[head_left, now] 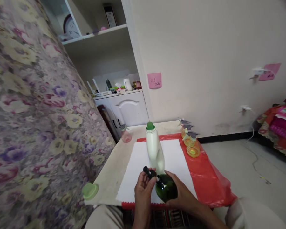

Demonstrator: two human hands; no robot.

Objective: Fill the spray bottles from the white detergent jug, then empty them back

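Observation:
My right hand (178, 190) is wrapped round a dark green, round-bodied bottle (166, 189), which tilts to the left near the table's front edge. At the bottle's neck, the fingers of my left hand (144, 187) are closed on a black dispenser head (147, 171). Whether the head is still joined to the neck I cannot tell. Just behind both hands stands a tall pale-green detergent bottle (154, 146), upright and uncapped, with a green spout (150, 126) at its top. A light-green cap (90, 190) lies at the table's left front corner.
White paper (128, 178) over a red plastic sheet (209, 178) covers part of the table. Several yellow spray bottles (193, 149) line the right side; a pink one (126, 135) stands back left. A floral curtain (50, 127) hangs at left, with a wall behind.

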